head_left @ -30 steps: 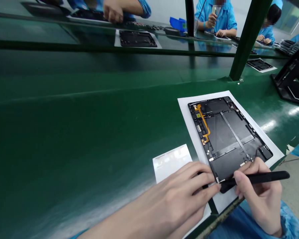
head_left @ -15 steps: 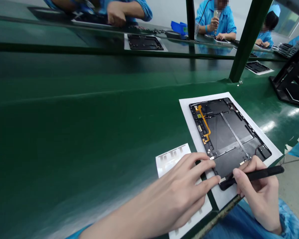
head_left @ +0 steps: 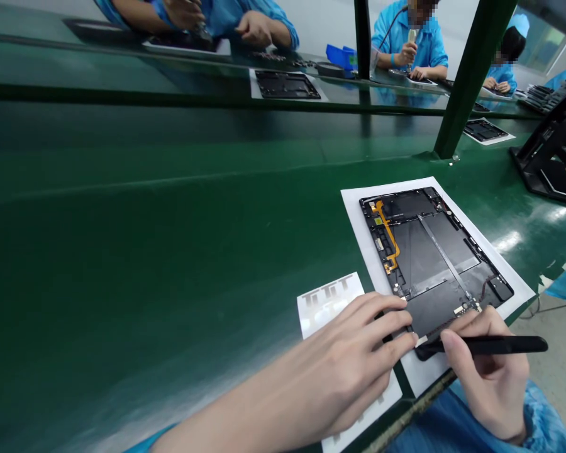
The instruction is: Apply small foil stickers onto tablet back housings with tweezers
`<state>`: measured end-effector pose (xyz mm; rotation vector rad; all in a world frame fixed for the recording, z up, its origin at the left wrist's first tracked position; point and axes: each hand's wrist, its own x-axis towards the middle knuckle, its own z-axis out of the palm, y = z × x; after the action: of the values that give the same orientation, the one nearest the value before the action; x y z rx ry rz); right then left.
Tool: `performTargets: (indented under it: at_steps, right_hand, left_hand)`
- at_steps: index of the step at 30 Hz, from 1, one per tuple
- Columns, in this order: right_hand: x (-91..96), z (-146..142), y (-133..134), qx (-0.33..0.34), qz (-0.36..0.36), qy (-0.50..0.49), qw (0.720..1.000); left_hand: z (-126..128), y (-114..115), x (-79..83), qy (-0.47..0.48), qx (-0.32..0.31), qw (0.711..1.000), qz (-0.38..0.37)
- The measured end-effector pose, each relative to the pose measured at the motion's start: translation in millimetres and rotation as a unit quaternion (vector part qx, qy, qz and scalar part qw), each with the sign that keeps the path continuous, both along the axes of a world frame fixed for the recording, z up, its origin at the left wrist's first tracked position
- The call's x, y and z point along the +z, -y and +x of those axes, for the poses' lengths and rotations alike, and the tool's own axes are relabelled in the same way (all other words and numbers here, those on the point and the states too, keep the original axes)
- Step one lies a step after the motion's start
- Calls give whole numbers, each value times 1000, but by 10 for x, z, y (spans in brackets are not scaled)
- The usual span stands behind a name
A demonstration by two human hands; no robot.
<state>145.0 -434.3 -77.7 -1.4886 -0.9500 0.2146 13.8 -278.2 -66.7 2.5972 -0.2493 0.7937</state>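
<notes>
A black tablet housing (head_left: 434, 251) lies without its screen on a white sheet (head_left: 351, 207), showing an orange flex cable (head_left: 390, 236) and a silver strip (head_left: 446, 255). My left hand (head_left: 344, 358) is open, its fingers spread and their tips resting at the housing's near left edge. Between thumb and fingers, my right hand (head_left: 490, 371) grips black tweezers (head_left: 509, 345) over the near edge. Their tip reaches the near corner by a small pale tab (head_left: 421, 340), close to my left fingertips; contact there is unclear. Under my left hand lies a white sticker sheet (head_left: 327, 299).
A green bench (head_left: 170, 264) spans the view, with a green post (head_left: 460, 88) beyond the housing and a black stand (head_left: 542, 151) at right. Across a raised shelf, co-workers in blue handle similar parts. Another housing (head_left: 287, 85) lies on that shelf.
The tweezers have turned, their back end lower and nearer me, and my right hand has shifted slightly down. My left hand stays in place. A co-worker opposite has moved their hands.
</notes>
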Motion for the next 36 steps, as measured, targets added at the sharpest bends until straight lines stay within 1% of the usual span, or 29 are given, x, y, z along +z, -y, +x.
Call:
performTargets:
  at_steps: [5, 8, 10, 14, 16, 21, 24, 28, 32, 36]
  right_hand:
    - [26, 20, 11, 26, -27, -33, 999]
    - [71, 85, 24, 43, -25, -36, 998]
    - [111, 163, 31, 72, -27, -45, 996]
    - [162, 324, 35, 157, -62, -49, 984]
    - [166, 361, 33, 173, -72, -40, 981]
    - [173, 348, 9, 174, -83, -13, 981]
    - [203, 339, -26, 176, -78, 22, 981]
    - [229, 342, -62, 191, -71, 55, 977]
    - [195, 327, -51, 179, -75, 10, 981]
    - [151, 309, -26, 133, -49, -30, 989]
  left_hand:
    - [17, -29, 41, 2, -12, 1000, 9]
    - [17, -53, 39, 13, -25, 999, 20]
    - [12, -64, 24, 22, -30, 999, 21]
    - [-5, -69, 11, 22, -32, 999, 23]
    - [-14, -66, 33, 23, -30, 999, 26]
    - [-13, -51, 102, -8, -22, 999, 32]
    - [1, -47, 82, 16, -23, 999, 26]
    - [3, -51, 40, 8, -23, 999, 25]
    - [6, -48, 25, 6, -19, 999, 41]
    - [17, -23, 77, 5, -7, 997, 72]
